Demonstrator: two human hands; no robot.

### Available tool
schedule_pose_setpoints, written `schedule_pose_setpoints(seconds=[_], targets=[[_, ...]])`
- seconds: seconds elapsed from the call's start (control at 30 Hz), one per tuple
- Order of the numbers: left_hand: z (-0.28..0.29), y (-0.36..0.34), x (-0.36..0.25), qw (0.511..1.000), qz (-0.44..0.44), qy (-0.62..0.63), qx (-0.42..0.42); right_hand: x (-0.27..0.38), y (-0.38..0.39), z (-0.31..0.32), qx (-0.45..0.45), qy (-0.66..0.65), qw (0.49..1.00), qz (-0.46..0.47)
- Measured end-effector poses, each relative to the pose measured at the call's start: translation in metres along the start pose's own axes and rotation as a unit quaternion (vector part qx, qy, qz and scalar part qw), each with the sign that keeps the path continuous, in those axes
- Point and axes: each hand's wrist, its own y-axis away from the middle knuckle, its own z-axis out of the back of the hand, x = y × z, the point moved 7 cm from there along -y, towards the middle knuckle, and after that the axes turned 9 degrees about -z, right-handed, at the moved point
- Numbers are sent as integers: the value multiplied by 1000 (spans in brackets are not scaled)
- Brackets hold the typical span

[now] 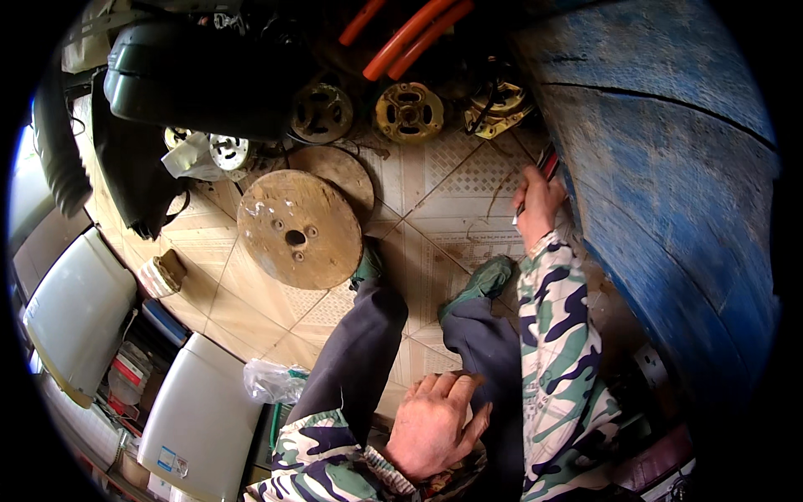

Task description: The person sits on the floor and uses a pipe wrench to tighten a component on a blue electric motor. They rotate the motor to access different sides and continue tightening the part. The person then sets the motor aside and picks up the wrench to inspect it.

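Note:
My right hand [539, 201] reaches forward beside the edge of a blue wooden board [669, 167]. Its fingers are closed around a slim red and dark object [549, 162], partly hidden, whose kind I cannot make out. A small pale tip pokes out on the hand's left side. Close to my body, my left hand [431, 425] is held over my lap with the fingers curled and the back of the hand up. A bit of something pale shows between its thumb and fingers; the rest is hidden.
A round wooden spool [297, 238] stands by my left shoe. Beyond it are metal motor housings [409, 113], a dark green case [176, 79] and orange-red tubes [410, 42]. White casings [201, 410] stand at left near a clear plastic bag [272, 381]. A brush-like block [162, 274] lies on the tiles.

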Motion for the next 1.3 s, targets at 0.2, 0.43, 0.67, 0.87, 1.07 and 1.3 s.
schedule_pose_setpoints(seconds=[0.2,0.43,0.67,0.87,1.07,1.3], targets=[[24,-12,-11,999,-6,-11,-30,20,-74,-18,44,-6,999,22],[34,-4,-13,996,-62,-41,-50,-53,31,45,-14,39,999,-27],[23,114,-2,981,-85,-20,-173,3,376,107,224,230,943,-91],[105,256,-159,976,-120,-47,-177,205,600,172,128,505,847,107],[161,360,-258,930,-196,-90,-297,277,714,206,56,448,836,311],[145,379,-389,912,-286,-139,-258,337,741,230,20,384,858,341]])
